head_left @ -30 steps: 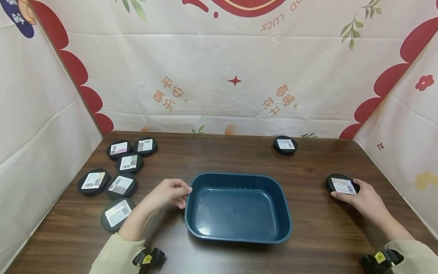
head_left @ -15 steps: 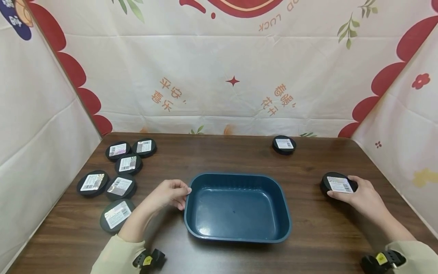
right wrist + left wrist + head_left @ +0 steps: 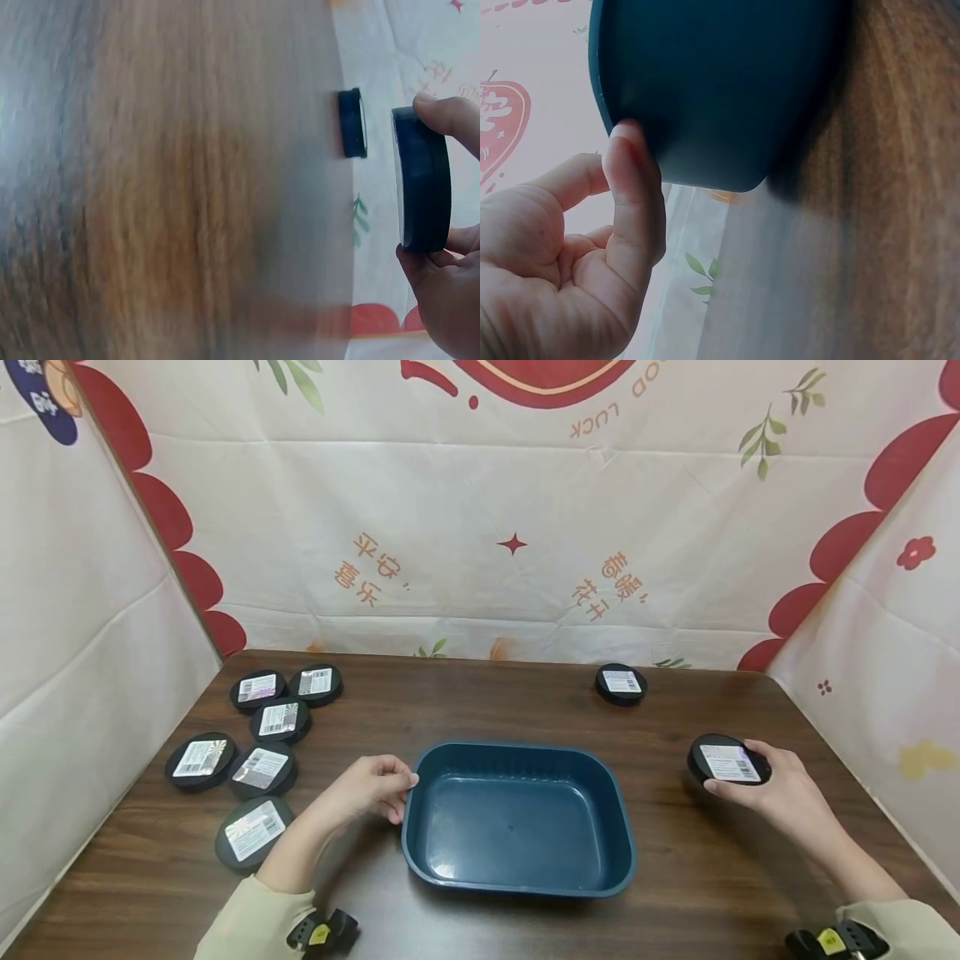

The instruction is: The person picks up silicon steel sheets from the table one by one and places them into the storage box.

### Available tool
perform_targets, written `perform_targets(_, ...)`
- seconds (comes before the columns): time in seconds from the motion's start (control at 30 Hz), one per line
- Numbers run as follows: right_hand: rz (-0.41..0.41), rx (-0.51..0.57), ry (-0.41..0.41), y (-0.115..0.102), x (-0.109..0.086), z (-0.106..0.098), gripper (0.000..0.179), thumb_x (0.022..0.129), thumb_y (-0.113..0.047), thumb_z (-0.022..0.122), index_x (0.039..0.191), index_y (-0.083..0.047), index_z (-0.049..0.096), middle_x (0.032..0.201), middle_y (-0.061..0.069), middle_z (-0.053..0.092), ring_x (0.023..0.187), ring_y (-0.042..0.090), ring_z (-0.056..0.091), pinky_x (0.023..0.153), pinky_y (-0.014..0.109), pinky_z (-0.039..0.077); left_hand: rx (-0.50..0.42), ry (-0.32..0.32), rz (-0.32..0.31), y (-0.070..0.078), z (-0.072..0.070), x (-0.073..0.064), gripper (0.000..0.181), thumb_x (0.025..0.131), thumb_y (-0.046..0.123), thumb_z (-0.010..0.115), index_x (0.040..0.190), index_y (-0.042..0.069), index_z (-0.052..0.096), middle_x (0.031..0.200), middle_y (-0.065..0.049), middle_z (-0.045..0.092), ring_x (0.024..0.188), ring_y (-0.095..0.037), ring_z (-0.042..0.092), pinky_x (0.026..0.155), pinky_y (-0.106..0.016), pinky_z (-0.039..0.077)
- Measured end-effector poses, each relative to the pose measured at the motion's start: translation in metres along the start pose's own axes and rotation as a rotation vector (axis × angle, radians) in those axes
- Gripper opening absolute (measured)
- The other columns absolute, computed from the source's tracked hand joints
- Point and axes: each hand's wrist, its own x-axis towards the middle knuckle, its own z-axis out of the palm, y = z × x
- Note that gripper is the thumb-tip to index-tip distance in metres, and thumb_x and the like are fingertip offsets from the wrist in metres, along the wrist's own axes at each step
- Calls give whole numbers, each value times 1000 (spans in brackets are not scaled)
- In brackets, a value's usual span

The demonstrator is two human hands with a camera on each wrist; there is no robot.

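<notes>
My left hand (image 3: 375, 789) pinches the left rim of a dark blue rectangular plastic tray (image 3: 510, 835), which has nothing inside. In the left wrist view, thumb and finger meet the rim of the tray (image 3: 712, 97). Over the right side of the table, my right hand (image 3: 787, 789) grips a flat, round black container (image 3: 727, 762) between thumb and fingers, white barcode label facing up. The right wrist view shows this container (image 3: 424, 180) edge-on, held above the tabletop. What the container holds is hidden.
Several similar labelled black containers (image 3: 260, 768) lie grouped on the left of the brown wooden table (image 3: 465, 693). Another one (image 3: 621, 683) sits near the back edge, right of centre. Printed white cloth (image 3: 450, 510) encloses the back and sides.
The right hand has carried its round black container leftward, a short way towards the tray, and raised it slightly. The left hand stays at the tray's rim.
</notes>
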Motion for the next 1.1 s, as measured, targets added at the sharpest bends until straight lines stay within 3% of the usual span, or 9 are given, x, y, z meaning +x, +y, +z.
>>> perform_targets(0.4, -55, -33, -11, -34, -4, -3, 95, 74, -48, 73, 137, 8, 29, 127, 37, 29, 104, 48, 38, 76, 60, 37, -10, 4, 2, -1, -1, -2, 23, 91, 14, 57, 97, -9, 56, 67, -5, 56, 54, -12, 57, 55, -26, 53)
perform_targets(0.63, -56, -47, -26, -42, -9, -3, 94, 74, -49, 73, 137, 6, 31, 128, 36, 29, 100, 48, 39, 73, 59, 39, -11, -2, 4, -2, 4, 0, 23, 90, 13, 57, 96, -9, 56, 66, -6, 57, 54, -12, 57, 55, -26, 53)
perform_targets(1.1, -138, -17, -8, -72, -14, -2, 91, 72, -47, 76, 137, 1, 36, 129, 31, 33, 103, 45, 43, 74, 54, 39, -4, 26, 0, -5, 2, 2, 21, 90, 12, 57, 95, -8, 58, 66, -7, 57, 53, -13, 57, 54, -26, 53)
